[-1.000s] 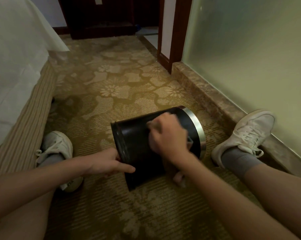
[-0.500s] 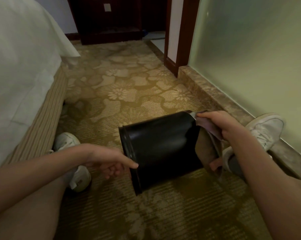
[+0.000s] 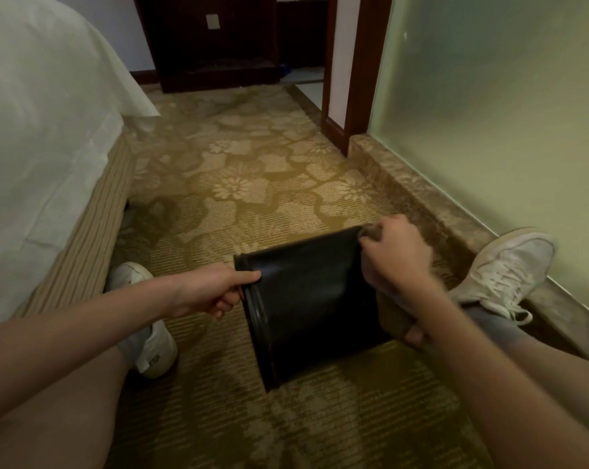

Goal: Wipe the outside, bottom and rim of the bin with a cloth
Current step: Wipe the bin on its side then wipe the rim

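A black round bin (image 3: 306, 299) lies on its side on the patterned carpet between my legs, its base end to the left and its rim end to the right. My left hand (image 3: 215, 291) grips the base edge with thumb on top. My right hand (image 3: 393, 255) is closed on a brownish cloth (image 3: 371, 233) pressed against the rim end, which it hides. More cloth (image 3: 393, 316) hangs below that hand.
A bed with a white sheet (image 3: 39, 157) and striped base runs along the left. A stone ledge (image 3: 421, 204) under a frosted glass wall borders the right. My white shoes (image 3: 509, 269) (image 3: 150, 346) flank the bin. Dark wooden furniture (image 3: 211, 45) stands at the back.
My right hand went from the bin's side to its rim end with the cloth and has now moved up onto the top of the rim. My left hand's thumb now sits on the base edge.
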The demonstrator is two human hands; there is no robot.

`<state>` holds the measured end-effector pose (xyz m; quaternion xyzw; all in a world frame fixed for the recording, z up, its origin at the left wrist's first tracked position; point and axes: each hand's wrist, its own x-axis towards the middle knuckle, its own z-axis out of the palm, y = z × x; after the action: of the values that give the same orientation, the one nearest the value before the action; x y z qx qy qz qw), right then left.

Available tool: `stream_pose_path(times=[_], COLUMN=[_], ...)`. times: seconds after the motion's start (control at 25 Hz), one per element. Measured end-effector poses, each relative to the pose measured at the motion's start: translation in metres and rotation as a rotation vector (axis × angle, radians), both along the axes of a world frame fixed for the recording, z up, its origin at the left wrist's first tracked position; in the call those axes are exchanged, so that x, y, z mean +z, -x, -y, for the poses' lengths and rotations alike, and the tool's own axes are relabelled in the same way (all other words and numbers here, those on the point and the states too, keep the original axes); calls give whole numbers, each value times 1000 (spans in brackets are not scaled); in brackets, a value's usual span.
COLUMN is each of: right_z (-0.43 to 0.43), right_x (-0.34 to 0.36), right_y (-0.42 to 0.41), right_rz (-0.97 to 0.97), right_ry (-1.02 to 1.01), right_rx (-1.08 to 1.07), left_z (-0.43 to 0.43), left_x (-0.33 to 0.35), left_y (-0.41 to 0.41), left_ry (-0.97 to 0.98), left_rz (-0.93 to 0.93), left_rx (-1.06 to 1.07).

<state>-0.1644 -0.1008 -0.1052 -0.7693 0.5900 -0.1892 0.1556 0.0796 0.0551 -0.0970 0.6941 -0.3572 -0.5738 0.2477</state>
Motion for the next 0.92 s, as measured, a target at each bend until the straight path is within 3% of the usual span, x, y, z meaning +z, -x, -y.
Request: stream_pose_path(times=[0.12, 0.2, 0.28, 0.4, 0.48, 0.56, 0.68, 0.8, 0.92], right_z=[-58, -84, -80, -28, 4, 20, 28, 26, 24], right_x=[-14, -22, -22, -21, -17, -12, -1, 2, 15], right_y=[-53, -73, -64, -15, 20, 33, 28, 24, 16], right_rz=[26, 72, 104, 65, 40, 190, 589, 687, 720], right_ry=[312, 344, 364, 360, 245, -28, -349, -352, -258], right_rx=[201, 455, 556, 221, -11, -84, -155, -224, -222], left_z=[0, 0, 0, -2, -2, -2, -2, -5, -7], left_x=[-3, -6, -9, -8, -7, -5, -3, -4, -10], left_y=[-2, -3, -4, -4, -5, -4, 2, 9, 14], left_ry=[10, 26, 25, 17, 18, -4, -3, 17, -8], left_rz=[-40, -40, -40, -7, 10, 7, 69, 139, 91], left_rx=[-29, -33, -55, -90, -94, -102, -84, -39, 76])
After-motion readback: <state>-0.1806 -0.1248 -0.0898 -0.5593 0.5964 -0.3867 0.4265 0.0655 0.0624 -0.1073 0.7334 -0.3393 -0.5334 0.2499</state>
